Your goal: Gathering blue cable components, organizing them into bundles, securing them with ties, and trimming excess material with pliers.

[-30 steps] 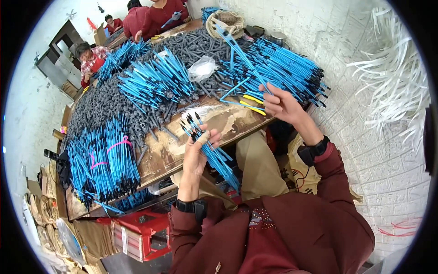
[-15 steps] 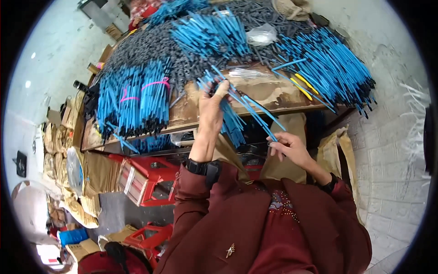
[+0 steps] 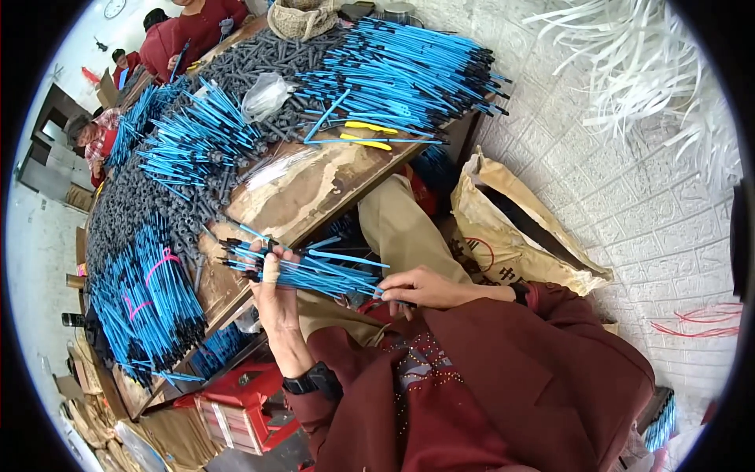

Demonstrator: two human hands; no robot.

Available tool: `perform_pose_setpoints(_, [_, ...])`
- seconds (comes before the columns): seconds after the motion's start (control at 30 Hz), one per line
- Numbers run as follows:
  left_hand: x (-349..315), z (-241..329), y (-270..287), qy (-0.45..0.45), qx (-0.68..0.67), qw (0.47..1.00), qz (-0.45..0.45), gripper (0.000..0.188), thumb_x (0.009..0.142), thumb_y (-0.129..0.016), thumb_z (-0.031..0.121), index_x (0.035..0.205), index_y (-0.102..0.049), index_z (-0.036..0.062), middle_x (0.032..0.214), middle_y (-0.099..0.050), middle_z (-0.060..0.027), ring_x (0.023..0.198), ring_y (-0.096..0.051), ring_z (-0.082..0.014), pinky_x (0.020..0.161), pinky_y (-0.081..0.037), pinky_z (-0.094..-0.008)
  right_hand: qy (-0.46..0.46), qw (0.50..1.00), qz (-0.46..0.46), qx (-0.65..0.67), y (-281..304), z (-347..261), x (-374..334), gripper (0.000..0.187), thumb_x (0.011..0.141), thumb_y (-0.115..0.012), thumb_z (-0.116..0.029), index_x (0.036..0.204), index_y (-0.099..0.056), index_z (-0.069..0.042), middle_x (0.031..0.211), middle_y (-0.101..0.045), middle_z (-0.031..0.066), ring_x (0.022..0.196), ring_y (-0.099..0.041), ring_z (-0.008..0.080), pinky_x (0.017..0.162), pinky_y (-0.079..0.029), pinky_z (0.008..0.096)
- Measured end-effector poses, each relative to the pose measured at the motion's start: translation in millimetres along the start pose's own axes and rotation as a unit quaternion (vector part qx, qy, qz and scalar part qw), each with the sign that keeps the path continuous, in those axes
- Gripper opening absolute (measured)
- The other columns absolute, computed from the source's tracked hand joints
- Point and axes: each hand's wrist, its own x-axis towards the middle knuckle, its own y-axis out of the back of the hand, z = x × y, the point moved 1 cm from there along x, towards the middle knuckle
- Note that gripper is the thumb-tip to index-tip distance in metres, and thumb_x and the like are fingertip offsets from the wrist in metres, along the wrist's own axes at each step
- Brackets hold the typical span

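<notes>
Dark printed characters (image 3: pixel 503 274) stand on the tan sack (image 3: pixel 491 224) beside the counter (image 3: pixel 287 197), near a red ring mark (image 3: pixel 477 250) on its lower part. The round wall clock (image 3: pixel 115 9) has a pale dial, its markings too small to read.

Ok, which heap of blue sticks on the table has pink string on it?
The near-left heap, left of your left hand: pink string crosses it in two places. I see none on the middle heap, far heap or right-hand heap.
</notes>
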Motion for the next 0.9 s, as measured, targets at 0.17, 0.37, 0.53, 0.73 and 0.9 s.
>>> perform_pose_setpoints(0.17, [2,6,41,0.052,0.027,0.995,-0.075,0.028,0.091,-0.063,0.003,0.118,-0.054,0.005,0.092,-0.064,-0.0118,0.085,-0.064,-0.024,0.082,-0.054,-0.0386,0.171,0.908,0.074,-0.376,41,2,9,0.022,0.096,-0.058,-0.024,0.096,-0.069,-0.005,0.078,-0.069,0.008,0.061,-0.064,0.0208,0.062,-0.052,0.0317])
perform_pose_setpoints(0.37, [-2,29,8,0.149,0.052,0.968,-0.197,0.02,0.092,-0.061,0.006,0.111,-0.054,0.0034,0.102,-0.067,-0.0229,0.094,-0.067,-0.0367,0.086,-0.055,-0.0439,0.241,0.608,0.4,-0.642,165,-63,51,0.016,0.087,-0.066,-0.015,0.097,-0.06,-0.004,0.099,-0.059,0.0114,0.09,-0.056,0.0284,0.07,-0.049,0.036])
perform_pose_setpoints(0.53, [13,26,3,0.19,0.087,0.945,-0.252,0.017,0.093,-0.06,0.006,0.108,-0.054,0.0033,0.099,-0.068,-0.0243,0.095,-0.068,-0.0387,0.081,-0.056,-0.0425,0.209,0.577,0.328,-0.719,187,-60,81,0.014,0.086,-0.064,-0.012,0.095,-0.056,-0.005,0.102,-0.057,0.0107,0.096,-0.054,0.0303,0.075,-0.047,0.038])
perform_pose_setpoints(0.73, [2,35,-13,0.13,0.095,0.941,-0.299,0.02,0.093,-0.058,0.008,0.111,-0.051,0.0035,0.1,-0.068,-0.0227,0.094,-0.069,-0.0357,0.075,-0.055,-0.0403,0.059,0.844,0.251,-0.471,176,-118,61,0.009,0.09,-0.057,-0.004,0.098,-0.054,-0.002,0.085,-0.058,0.012,0.078,-0.056,0.0306,0.068,-0.046,0.0353])
perform_pose_setpoints(0.9, [-3,23,-18,0.08,0.09,0.988,-0.097,0.019,0.094,-0.06,0.007,0.112,-0.058,0.0027,0.105,-0.068,-0.0176,0.096,-0.069,-0.0267,0.07,-0.052,-0.0311,0.16,0.897,0.272,-0.31,124,-73,54,0.018,0.089,-0.057,0.0,0.107,-0.056,-0.002,0.081,-0.058,0.0119,0.072,-0.056,0.0268,0.065,-0.045,0.0316])
